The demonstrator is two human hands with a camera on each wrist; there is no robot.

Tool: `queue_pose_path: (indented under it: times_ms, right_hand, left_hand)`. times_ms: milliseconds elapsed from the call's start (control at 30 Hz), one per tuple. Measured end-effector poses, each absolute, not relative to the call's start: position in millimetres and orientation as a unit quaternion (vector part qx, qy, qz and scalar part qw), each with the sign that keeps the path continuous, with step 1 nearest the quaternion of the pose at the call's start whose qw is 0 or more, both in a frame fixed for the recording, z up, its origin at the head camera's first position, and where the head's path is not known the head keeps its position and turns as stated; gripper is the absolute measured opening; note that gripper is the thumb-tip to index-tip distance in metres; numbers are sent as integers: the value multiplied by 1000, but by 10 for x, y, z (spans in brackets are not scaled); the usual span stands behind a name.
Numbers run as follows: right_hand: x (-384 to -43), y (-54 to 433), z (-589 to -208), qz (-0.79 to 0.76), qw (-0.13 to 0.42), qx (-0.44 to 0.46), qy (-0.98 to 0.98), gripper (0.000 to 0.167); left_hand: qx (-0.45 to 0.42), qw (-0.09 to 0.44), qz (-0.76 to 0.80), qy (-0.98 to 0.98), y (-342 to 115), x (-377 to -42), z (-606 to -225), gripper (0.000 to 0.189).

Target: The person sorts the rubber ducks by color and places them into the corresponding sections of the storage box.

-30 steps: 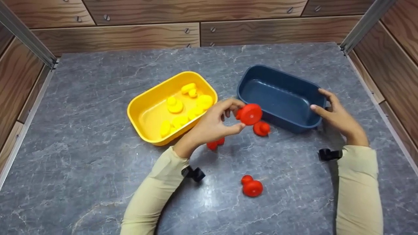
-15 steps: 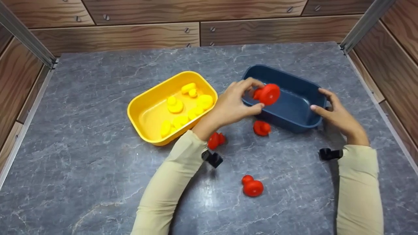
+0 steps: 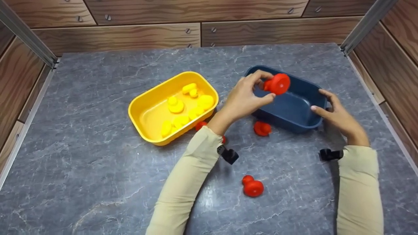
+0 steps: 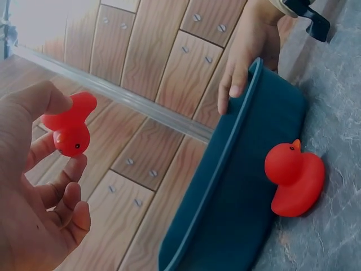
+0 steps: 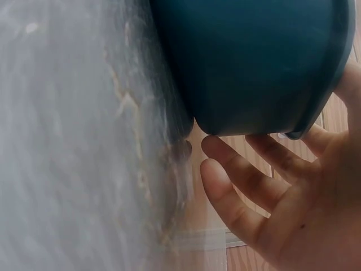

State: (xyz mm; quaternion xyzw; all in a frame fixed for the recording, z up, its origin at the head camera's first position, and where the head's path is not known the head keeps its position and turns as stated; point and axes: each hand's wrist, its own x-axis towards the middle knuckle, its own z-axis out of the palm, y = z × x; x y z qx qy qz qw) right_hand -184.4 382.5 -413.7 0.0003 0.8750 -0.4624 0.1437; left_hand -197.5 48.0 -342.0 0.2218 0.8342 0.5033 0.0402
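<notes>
A red rubber duck is pinched between the thumb and fingers of my left hand, over the left part of the dark blue tub. In the left wrist view the held duck has its head down, above the tub's rim. My right hand grips the tub's right end, thumb inside the rim and fingers outside. From the right wrist, its fingers show along the tub's outer wall. Another red duck sits against the tub's near side.
A yellow tub with several yellow ducks stands left. One red duck lies nearer the front. Red parts show on both sides of my left wrist, mostly hidden. Wood-patterned panels border the grey table.
My left hand has carried the red duck up and to the right, from before the blue tub's near left corner to over the tub. The right hand has stayed in place.
</notes>
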Motion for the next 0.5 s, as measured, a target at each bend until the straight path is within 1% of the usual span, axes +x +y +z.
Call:
queue_pose_path:
  times_ms: [200,500]
  right_hand:
    - [-1854,3835,-4150,-469,150,0,870,76]
    - [-1863,3822,-4152,-468,149,7,871,76]
  left_hand:
    - [202,30,470,859,562,-2102,-3420,43]
    - [208,48,443,871,619,-2189,-3374,44]
